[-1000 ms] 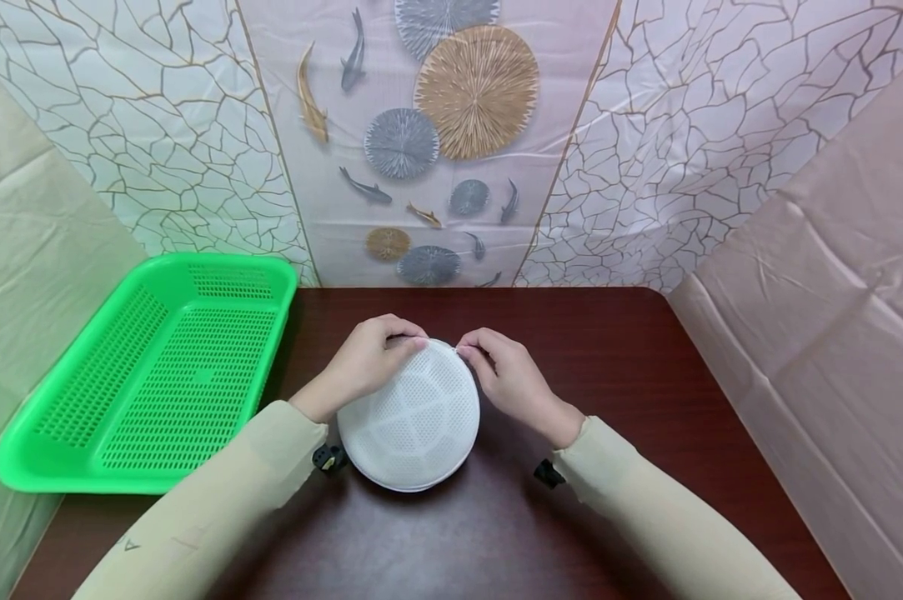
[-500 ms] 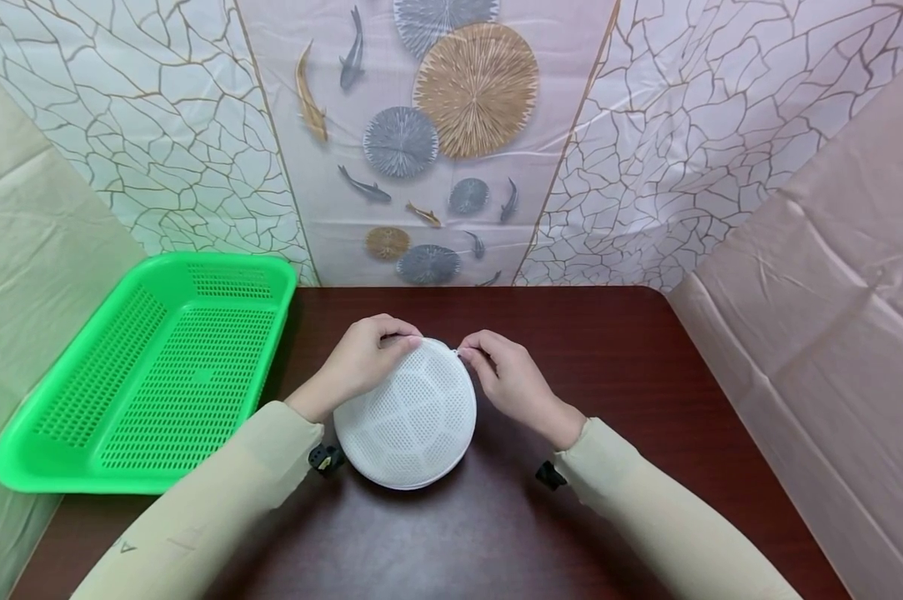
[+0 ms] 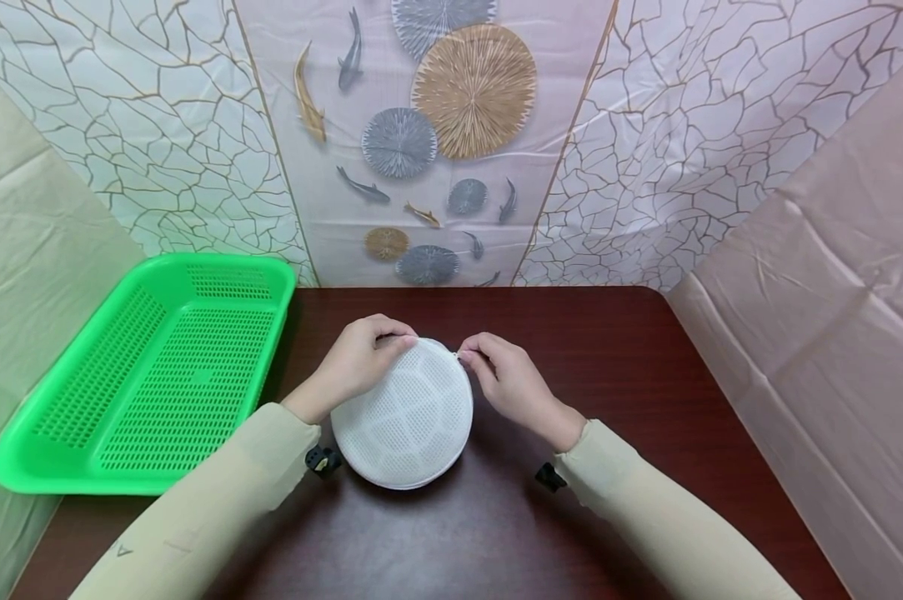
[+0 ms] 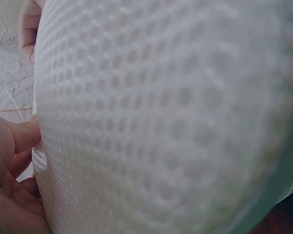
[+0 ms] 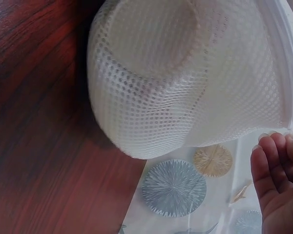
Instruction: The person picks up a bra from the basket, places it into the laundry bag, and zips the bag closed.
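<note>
- Patterned backdrop [image 3: 646, 150] behind a dark-red counter [image 3: 586, 333] (head view). White mesh laundry bag [image 3: 406, 417] could slip loose, each hold being a mere pinch; it lies between left grip [image 3: 361, 354] and right grip [image 3: 505, 373], both closed at its far edge.
- Left wrist view: mesh spreads beside the left thumb [image 4: 25, 135]; the pinch is partly hidden.
- Right wrist view: slack mesh might jam the zipper [image 5: 286, 73], which ends near the right grip's curled fingers [image 5: 267, 168]; their contact is cut off.

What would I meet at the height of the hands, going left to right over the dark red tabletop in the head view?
Green rectangular perforated plastic basket → bare left-hand grip → white round mesh bag → bare right-hand grip.
</note>
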Demonstrator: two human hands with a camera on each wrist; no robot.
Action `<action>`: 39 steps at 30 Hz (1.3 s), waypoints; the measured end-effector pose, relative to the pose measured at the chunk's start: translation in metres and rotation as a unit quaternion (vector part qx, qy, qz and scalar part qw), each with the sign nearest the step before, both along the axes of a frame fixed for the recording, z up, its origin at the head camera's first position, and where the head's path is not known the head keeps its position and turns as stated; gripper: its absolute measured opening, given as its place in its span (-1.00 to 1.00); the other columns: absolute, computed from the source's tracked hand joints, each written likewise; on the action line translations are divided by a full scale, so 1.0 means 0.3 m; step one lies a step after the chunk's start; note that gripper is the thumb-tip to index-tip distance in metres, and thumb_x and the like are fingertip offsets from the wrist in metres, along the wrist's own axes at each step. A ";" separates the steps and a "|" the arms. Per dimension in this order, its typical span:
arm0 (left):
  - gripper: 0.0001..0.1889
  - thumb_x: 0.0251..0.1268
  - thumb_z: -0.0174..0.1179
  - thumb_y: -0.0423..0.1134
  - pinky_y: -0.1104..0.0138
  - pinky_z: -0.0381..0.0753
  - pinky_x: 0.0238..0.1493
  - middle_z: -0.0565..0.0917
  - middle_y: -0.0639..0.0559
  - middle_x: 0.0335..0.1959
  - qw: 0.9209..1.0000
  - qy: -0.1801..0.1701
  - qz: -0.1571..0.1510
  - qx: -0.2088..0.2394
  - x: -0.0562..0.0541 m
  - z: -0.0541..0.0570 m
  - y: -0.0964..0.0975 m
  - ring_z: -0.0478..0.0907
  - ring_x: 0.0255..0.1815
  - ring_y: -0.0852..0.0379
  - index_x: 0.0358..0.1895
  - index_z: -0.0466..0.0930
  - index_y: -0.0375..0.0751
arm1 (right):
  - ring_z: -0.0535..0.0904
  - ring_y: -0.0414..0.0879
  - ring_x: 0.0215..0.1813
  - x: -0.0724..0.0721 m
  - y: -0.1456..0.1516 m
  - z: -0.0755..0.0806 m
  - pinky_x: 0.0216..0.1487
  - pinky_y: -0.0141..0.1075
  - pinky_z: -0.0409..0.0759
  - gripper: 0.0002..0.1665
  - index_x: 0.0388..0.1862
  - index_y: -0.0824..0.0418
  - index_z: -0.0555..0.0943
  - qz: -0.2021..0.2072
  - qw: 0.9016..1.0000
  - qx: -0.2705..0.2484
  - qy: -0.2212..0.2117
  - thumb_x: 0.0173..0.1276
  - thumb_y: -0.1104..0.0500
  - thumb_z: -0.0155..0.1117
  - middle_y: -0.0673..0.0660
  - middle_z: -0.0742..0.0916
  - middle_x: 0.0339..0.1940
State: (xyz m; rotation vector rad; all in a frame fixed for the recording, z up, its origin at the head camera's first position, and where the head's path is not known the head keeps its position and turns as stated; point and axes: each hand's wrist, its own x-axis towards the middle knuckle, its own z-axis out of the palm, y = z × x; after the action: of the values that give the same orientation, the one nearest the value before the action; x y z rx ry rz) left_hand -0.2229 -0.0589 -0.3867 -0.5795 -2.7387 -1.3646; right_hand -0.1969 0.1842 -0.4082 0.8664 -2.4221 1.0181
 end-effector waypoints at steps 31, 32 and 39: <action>-0.86 0.36 0.21 -0.16 0.16 0.50 0.03 0.66 0.02 -0.12 0.999 -0.010 0.035 0.023 -0.016 -0.010 -0.043 0.54 -0.05 0.07 -0.16 0.71 -0.08 | 0.58 -0.24 -0.27 0.009 0.024 -0.014 -0.22 -0.36 0.56 -0.95 -0.22 0.21 0.60 0.005 1.000 0.000 -0.012 0.38 0.31 0.22 0.01 0.65 -0.32; -0.86 0.36 0.21 -0.16 0.16 0.50 0.03 0.65 0.01 -0.12 0.999 -0.012 0.032 0.023 -0.017 -0.010 -0.043 0.53 -0.05 0.07 -0.16 0.70 -0.08 | 0.58 -0.24 -0.26 0.008 0.024 -0.014 -0.21 -0.36 0.57 -0.96 -0.22 0.21 0.60 0.005 1.000 0.000 -0.011 0.39 0.30 0.22 0.00 0.65 -0.32; -0.83 0.40 0.16 -0.12 0.15 0.45 0.08 0.63 0.03 -0.08 1.000 -0.015 0.006 0.004 -0.009 0.006 -0.029 0.50 -0.01 0.07 -0.10 0.66 -0.05 | 0.58 -0.21 -0.26 0.002 0.019 -0.008 -0.21 -0.34 0.56 -0.95 -0.22 0.18 0.59 -0.002 1.000 0.000 -0.007 0.39 0.31 0.21 0.02 0.65 -0.33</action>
State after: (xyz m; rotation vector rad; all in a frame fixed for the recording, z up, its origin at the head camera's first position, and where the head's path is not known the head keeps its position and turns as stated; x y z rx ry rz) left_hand -0.2256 -0.0676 -0.3848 -0.5450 -2.7538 -1.3918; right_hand -0.1963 0.1898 -0.4106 0.8567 -2.4344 1.0267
